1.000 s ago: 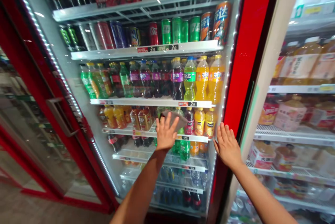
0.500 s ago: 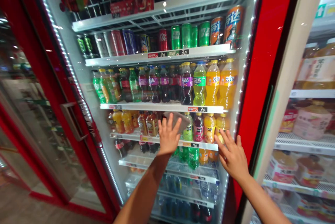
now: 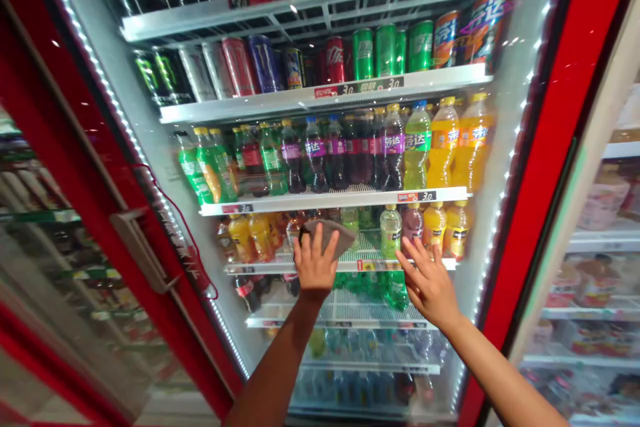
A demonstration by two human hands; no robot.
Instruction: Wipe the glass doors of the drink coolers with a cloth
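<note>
Watching through the head cam, we've got the L hand (image 3: pixel 315 267) up at the 4th shelf of a red-framed drinks cooler (image 3: pixel 555 180), its fingers (image 3: pixel 316 240) spread wide and lying over a grey-brown cloth (image 3: pixel 327 237). That cloth bunches under them and sticks out past the hand's right side, just above the shelf lip (image 3: pixel 410 265). R hand (image 3: pixel 429 284) sits just right of it, bare, its digits fanned wide, holding nothing, tips nearest the juice btls (image 3: pixel 435 230) on that same shelf. Can't tell from here if a glass pane lies between the hands and the stock.

As far as we can see, the cloth's only at this one shelf level. Cans (image 3: pixel 364 54) up top, soda btls (image 3: pixel 393 147) below them and the lower wire racks (image 3: pixel 340 317) have no hand on them, and those rows stand in place.

Vs. the last frame: the whole view's tipped and pushed in closer, so the cooler fills more of the shot. L hand and cloth are on the same shelf, R hand's further off the red frame, closer to the L. Also a red cord (image 3: pixel 197 227) now shows beside the door handle (image 3: pixel 137 250).
</note>
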